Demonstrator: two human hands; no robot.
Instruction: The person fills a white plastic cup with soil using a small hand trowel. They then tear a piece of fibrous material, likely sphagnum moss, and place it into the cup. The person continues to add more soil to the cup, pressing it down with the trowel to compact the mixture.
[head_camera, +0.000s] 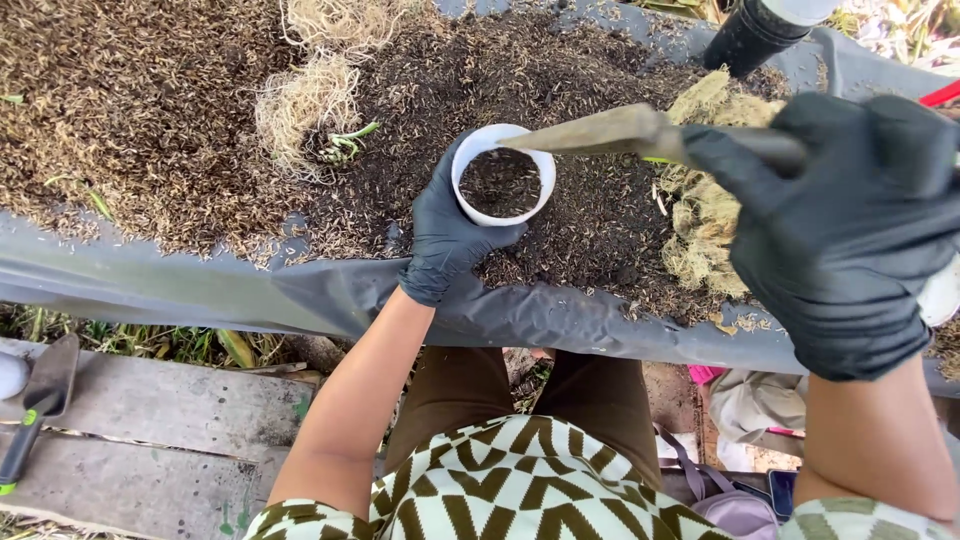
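Left hand (447, 232) clamped round white cup (502, 175) (soil-filled); right hand (840, 225) closed on trowel (610, 131), blade over cup rim.

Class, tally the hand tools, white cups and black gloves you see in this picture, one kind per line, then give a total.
Trowels: 2 (one in the right hand, one on the plank)
White cups: 1
Black gloves: 2 (left hand, right hand)
Total: 5
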